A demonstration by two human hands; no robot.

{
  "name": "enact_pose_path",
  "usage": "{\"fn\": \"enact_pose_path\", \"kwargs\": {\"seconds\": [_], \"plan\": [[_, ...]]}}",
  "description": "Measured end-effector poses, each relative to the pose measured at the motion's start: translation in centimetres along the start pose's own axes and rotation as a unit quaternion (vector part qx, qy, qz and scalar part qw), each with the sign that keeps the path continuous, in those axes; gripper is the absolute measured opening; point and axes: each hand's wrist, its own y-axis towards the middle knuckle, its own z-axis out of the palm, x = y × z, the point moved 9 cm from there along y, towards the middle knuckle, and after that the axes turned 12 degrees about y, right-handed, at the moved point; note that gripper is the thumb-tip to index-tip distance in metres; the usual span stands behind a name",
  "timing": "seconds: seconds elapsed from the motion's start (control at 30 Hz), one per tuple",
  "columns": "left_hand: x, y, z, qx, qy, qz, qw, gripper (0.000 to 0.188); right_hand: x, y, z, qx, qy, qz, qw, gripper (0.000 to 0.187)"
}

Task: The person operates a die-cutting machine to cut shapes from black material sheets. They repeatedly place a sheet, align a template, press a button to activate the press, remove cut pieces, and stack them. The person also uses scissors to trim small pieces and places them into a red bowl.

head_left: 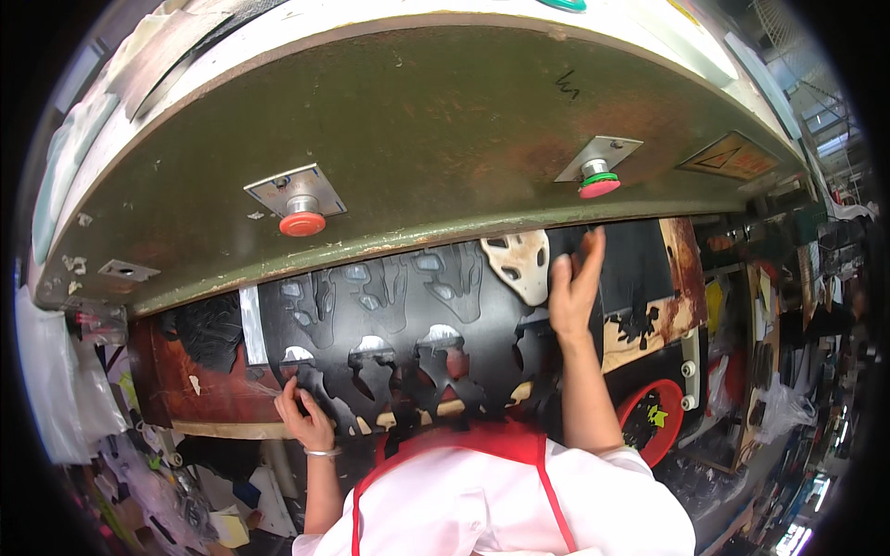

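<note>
A black sheet [389,320] with several openings cut through its near part lies on the work surface. Farther back on it, hand-like outlines show in a row. My left hand [306,419] is at the sheet's near left corner, its fingers curled and closed on the edge. A pale cutting die [521,264], narrow at its near end and pierced with holes, rests on the sheet at the far right. Just right of the die, my right hand [577,285] is open, fingers stretched toward the machine and thumb side near the die; it holds nothing.
A green machine beam [417,130] spans the far side, with a red button [302,222] and a pink-and-green button [598,183]. Dark scraps [209,334] lie at left, black cut pieces [634,324] at right. A red bin [654,422] stands below the right edge.
</note>
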Motion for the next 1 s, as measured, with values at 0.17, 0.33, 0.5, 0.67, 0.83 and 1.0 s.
{"fn": "enact_pose_path", "kwargs": {"seconds": [0.17,0.33,0.5,0.67,0.83,1.0], "plan": [[-0.5,4.2,1.4,-0.016,-0.03,-0.011,0.999,0.025,8.5,5.5,2.2,-0.065,-0.203,-0.259,0.942,0.095],[-1.0,8.5,3.3,-0.046,-0.035,0.01,0.998,0.024,8.9,6.3,3.8,-0.1,-0.177,-0.27,0.941,0.106],[0.3,10.3,3.8,-0.021,-0.082,-0.034,0.996,0.023,6.0,5.7,2.4,-0.032,-0.229,-0.227,0.946,0.103],[3.3,10.8,0.1,-0.094,0.088,-0.002,0.992,0.025,-3.7,2.4,-5.7,-0.075,-0.185,0.03,0.979,0.073],[7.3,9.6,3.9,0.071,0.086,-0.044,0.993,0.03,-12.2,0.9,-7.0,-0.105,-0.052,0.077,0.99,0.046],[8.4,7.6,3.5,0.018,0.049,-0.044,0.998,0.036,-8.3,-0.3,-7.1,-0.051,-0.095,-0.024,0.994,0.044]]}}
